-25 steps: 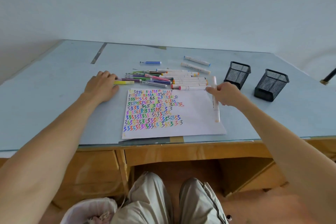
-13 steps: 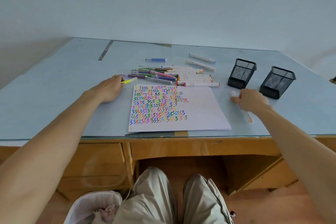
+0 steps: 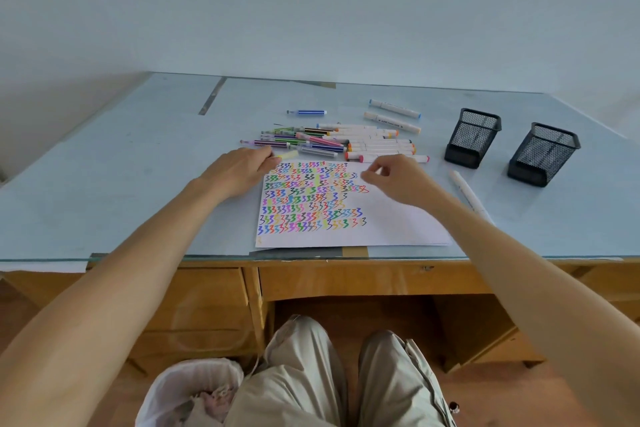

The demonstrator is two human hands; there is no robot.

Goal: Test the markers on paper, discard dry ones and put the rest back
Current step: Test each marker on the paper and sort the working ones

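Markers (image 3: 341, 140) crowd the paper's (image 3: 388, 225) far edge — desk's (image 3: 138, 163) left bare.

A single wide-angle view looks from the person's head, forward and steeply down across a glass-topped desk (image 3: 104, 184). It faces the pale wall behind the desk's far edge, which fills the upper third. The near edge runs across the middle of the frame, close to the camera, with both forearms reaching in from the bottom corners. Below that edge the view takes in the wooden drawers (image 3: 194, 305), the person's knees (image 3: 304, 374) and a lined bin (image 3: 187, 392) at the bottom left. Straight lines bow toward the borders. No second view overlaps it.
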